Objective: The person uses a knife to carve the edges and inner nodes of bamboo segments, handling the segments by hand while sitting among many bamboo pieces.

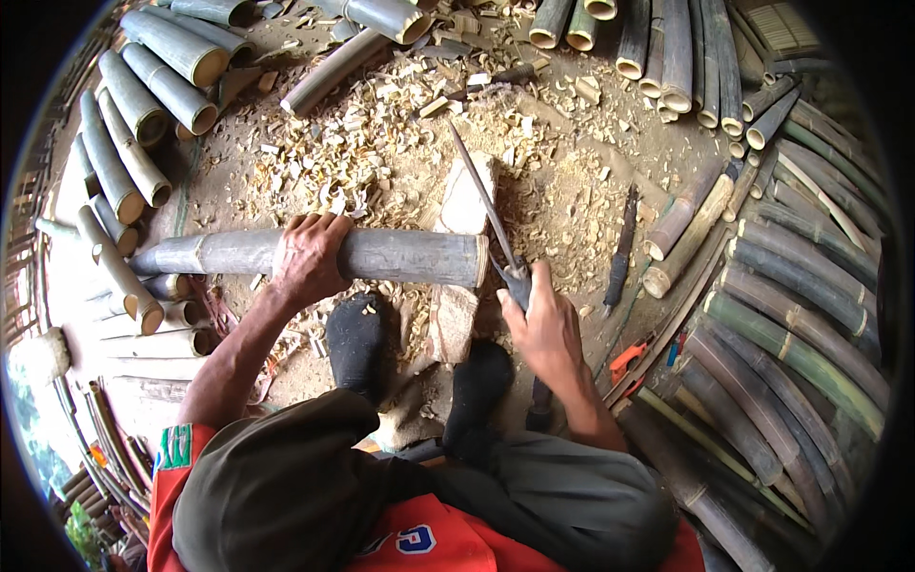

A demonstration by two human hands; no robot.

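A thick grey bamboo pole (415, 256) lies crosswise in front of me, its cut end pointing right. My left hand (313, 255) is wrapped over its top and grips it. Beneath its right part is a pale wooden block (453, 319), showing on both the near and far sides. My right hand (545, 319) is closed round the dark grip of a handsaw (489, 205), just right of the cut end. The long narrow blade slants up and to the left, seen nearly edge-on; its teeth cannot be made out.
Wood chips and shavings (334, 167) litter the ground ahead. Cut bamboo lengths (124, 162) lie at the left, with a large bamboo stack (801, 343) along the right. A dark long-handled tool (621, 253) and an orange-handled tool (627, 360) lie right of my right hand.
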